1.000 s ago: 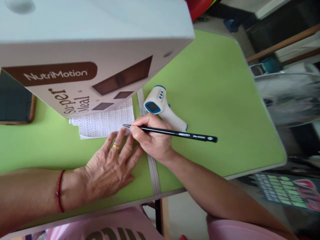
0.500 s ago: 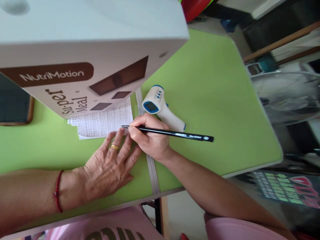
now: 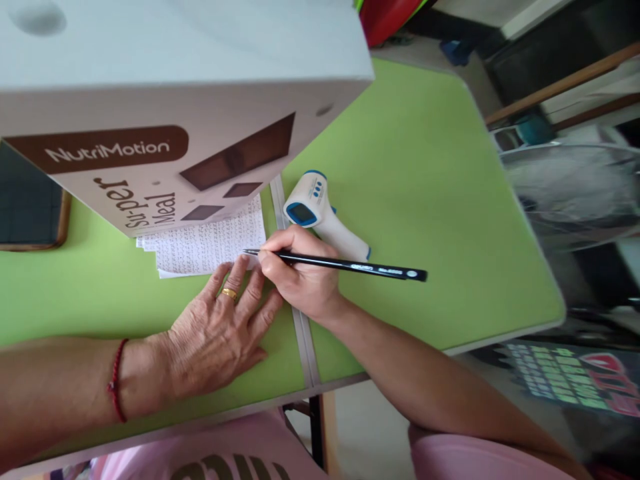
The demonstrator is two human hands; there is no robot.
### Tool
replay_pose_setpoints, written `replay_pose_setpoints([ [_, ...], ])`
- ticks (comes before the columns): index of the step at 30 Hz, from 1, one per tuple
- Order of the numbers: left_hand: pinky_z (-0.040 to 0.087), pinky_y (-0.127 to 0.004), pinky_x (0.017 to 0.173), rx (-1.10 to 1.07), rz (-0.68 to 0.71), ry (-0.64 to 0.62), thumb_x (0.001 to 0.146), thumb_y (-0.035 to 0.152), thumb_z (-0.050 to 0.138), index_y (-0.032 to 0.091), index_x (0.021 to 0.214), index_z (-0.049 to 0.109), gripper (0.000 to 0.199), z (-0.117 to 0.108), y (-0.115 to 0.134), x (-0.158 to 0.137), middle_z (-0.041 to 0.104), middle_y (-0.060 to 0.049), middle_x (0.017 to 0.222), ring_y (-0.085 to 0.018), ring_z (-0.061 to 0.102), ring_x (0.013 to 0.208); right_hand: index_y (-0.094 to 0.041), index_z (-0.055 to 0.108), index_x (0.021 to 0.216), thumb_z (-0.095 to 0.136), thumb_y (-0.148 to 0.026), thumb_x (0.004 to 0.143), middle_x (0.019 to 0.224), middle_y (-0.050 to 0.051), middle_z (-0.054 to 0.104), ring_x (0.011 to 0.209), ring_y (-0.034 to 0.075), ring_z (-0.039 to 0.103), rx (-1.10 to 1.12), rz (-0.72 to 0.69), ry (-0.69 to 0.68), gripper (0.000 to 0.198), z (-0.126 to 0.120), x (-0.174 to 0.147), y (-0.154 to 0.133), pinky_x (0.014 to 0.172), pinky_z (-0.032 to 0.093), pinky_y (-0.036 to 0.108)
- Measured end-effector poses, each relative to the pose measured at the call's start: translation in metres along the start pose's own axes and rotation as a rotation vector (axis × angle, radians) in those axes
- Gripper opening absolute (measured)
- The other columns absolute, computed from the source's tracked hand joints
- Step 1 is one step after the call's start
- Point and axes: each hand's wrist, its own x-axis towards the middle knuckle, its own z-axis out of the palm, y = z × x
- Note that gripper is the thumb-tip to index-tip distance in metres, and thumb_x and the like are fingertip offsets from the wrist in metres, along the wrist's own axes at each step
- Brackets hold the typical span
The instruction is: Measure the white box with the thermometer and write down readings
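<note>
A black pen is pinched in my right hand, its tip pointing left at the lower right part of some handwritten paper sheets. Rows of small writing cover the top sheet, and a tall box hides the sheets' upper part. My left hand lies flat with fingers spread, a gold ring on one finger. Its fingertips touch the paper's lower edge, close to the pen tip. Just beyond my right hand rests a white and blue infrared thermometer.
The tall NutriMotion box stands at the back left of the green table. A dark phone lies at the far left. A metal seam crosses the tabletop. Off the table's right edge is a fan.
The pen tip has shifted very slightly to the right. My left hand stays in place on the paper, and the view has moved only a touch.
</note>
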Motion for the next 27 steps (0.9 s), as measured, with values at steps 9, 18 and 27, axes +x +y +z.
replay_pose_setpoints([
  [9, 0.042, -0.053, 0.107, -0.008, 0.007, 0.012, 0.085, 0.058, 0.061, 0.006, 0.145, 0.041, 0.082, 0.0005, 0.0001, -0.001, 0.044, -0.024, 0.146, -0.044, 0.04, 0.135, -0.022, 0.052, 0.073, 0.056, -0.019, 0.083, 0.058, -0.006, 0.056, 0.05, 0.009, 0.052, -0.028, 0.005, 0.01, 0.011, 0.0001, 0.0004, 0.0001, 0.049, 0.045, 0.023],
  [18, 0.042, -0.052, 0.107, 0.013, 0.008, 0.032, 0.085, 0.059, 0.06, 0.007, 0.145, 0.041, 0.081, 0.0007, -0.0004, -0.0012, 0.045, -0.023, 0.145, -0.043, 0.042, 0.135, -0.023, 0.051, 0.074, 0.056, -0.019, 0.083, 0.058, -0.007, 0.055, 0.051, 0.009, 0.052, -0.033, 0.001, 0.008, 0.011, -0.0005, -0.0007, -0.0001, 0.05, 0.045, 0.023],
  [27, 0.04, -0.052, 0.108, 0.003, 0.012, 0.015, 0.088, 0.058, 0.056, 0.008, 0.144, 0.043, 0.076, 0.0001, -0.0018, -0.0018, 0.044, -0.022, 0.146, -0.042, 0.04, 0.136, -0.023, 0.051, 0.073, 0.055, -0.019, 0.082, 0.058, -0.006, 0.057, 0.05, 0.01, 0.053, -0.027, 0.004, 0.041, 0.01, -0.0028, 0.0011, 0.0, 0.048, 0.045, 0.025],
])
